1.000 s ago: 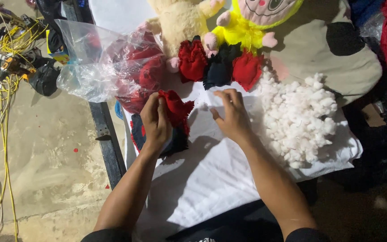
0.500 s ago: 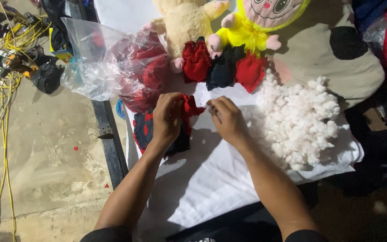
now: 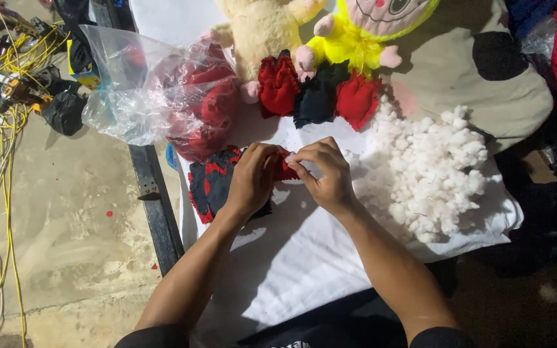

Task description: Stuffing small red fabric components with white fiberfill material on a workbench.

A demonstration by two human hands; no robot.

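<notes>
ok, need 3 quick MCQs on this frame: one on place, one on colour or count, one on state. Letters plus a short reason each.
1. Where does the heap of white stuffing lie?
A. On the white cloth, on the person's right
B. On the floor by the cables
C. Inside the plastic bag

2. How many stuffed fabric pieces sit in the row below the plush toys?
A. One
B. Three
C. Six

3. What are the hands doing?
A. Resting flat and apart
B. Both closed on one red piece
C. Lifting the plastic bag

Answers:
1 A: the heap sits on the white cloth beside the right hand.
2 B: a red piece, a dark piece, another red piece.
3 B: the left hand and right hand meet on the small red piece.
</notes>
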